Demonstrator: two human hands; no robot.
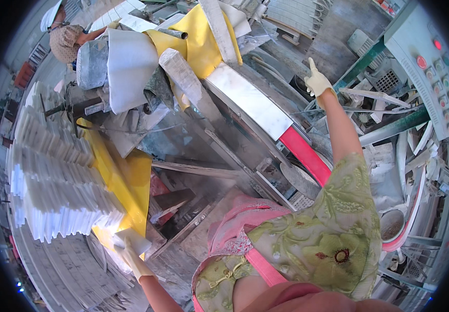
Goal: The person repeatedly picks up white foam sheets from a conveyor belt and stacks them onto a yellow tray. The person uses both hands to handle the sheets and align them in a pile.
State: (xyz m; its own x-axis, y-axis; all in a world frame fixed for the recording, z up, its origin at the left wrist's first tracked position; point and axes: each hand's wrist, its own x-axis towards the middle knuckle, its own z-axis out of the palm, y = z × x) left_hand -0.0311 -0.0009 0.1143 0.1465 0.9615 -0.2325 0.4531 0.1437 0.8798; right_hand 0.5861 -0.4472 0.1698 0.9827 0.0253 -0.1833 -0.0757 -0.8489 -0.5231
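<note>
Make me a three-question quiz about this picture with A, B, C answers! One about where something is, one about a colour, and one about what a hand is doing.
1. Where is the stack of white tiles?
A. On the person's left
B. On the person's right
C. Behind the control panel

2. What colour is the sheet beside the tiles?
A. Blue
B. Yellow
C. Black

3. What is the right hand doing?
A. Holding a tile
B. Resting flat on the sheet
C. Raised, empty, one finger up

Answers:
1 A, the stack fills the left side of the view.
2 B, the sheet is bright yellow.
3 C, the gloved hand is held up near the control panel, gripping nothing.
</note>
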